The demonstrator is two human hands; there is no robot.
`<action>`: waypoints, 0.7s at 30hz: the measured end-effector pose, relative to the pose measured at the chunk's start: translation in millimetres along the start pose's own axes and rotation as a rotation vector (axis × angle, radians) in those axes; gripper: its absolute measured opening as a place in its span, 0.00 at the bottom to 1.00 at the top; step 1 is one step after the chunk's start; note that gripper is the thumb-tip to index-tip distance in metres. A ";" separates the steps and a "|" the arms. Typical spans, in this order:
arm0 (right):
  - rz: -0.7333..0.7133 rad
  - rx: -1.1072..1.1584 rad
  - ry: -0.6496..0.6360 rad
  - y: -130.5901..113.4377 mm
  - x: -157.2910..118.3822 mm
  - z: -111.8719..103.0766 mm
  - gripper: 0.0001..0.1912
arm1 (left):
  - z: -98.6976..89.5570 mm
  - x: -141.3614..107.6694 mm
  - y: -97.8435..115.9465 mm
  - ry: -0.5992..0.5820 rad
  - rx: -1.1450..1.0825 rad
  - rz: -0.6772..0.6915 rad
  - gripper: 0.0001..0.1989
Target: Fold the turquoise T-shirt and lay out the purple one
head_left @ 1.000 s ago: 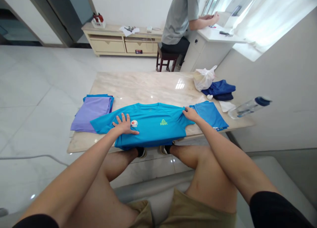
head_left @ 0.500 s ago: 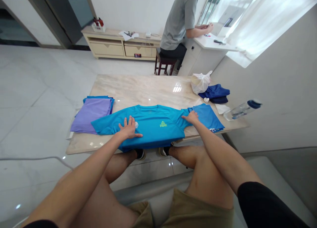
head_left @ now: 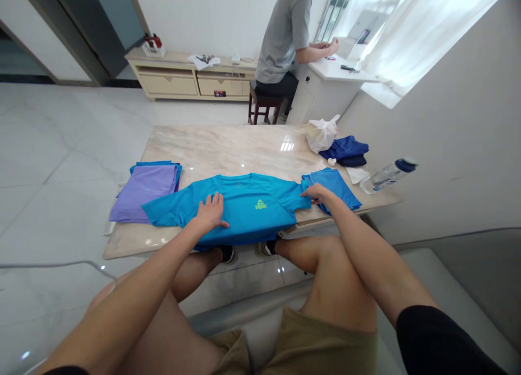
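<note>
A bright blue T-shirt (head_left: 244, 209) with a green logo lies spread on the marble-patterned table (head_left: 228, 144), its lower part over the front edge. My left hand (head_left: 210, 212) rests flat on the chest of the shirt, fingers spread. At the sleeve on the right side, my right hand (head_left: 318, 192) has its thumb and fingers closed on the sleeve's edge. Folded purple cloth (head_left: 142, 193) lies on blue cloth at the table's left end. Beyond my right hand is a folded blue garment (head_left: 337, 188).
A white plastic bag (head_left: 321, 134), dark blue cloth (head_left: 348, 150) and a clear bottle (head_left: 386, 175) stand or lie at the table's right. A person in grey (head_left: 280, 36) sits at a white desk (head_left: 340, 71) beyond the table.
The view has shifted slightly. My right hand has gone from lying with spread fingers on the sleeve to pinching its outer edge, and the sleeve looks straighter.
</note>
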State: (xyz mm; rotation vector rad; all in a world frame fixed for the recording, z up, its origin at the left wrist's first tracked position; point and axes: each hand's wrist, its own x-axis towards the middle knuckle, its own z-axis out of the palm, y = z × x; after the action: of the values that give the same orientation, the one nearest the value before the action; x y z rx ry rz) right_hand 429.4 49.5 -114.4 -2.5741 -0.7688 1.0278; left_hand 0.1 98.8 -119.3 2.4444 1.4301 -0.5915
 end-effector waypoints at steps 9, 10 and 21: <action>-0.011 0.203 -0.013 0.7 -23.9 -10.6 0.15 | -3.1 1.2 2.6 -0.068 -0.057 0.017 0.68; -0.034 0.253 -0.034 -1.8 -24.7 -10.3 0.14 | -2.0 1.6 0.8 -0.086 -0.070 0.038 0.68; 0.002 0.362 -0.219 -0.2 -19.9 0.9 0.25 | 10.0 9.9 -10.8 -0.112 -0.123 0.068 0.69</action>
State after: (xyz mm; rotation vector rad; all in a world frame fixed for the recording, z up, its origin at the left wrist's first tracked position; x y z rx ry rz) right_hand 416.6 38.5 -103.8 -2.1820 -0.5662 1.3293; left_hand -7.2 107.6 -132.9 2.3167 1.2948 -0.5963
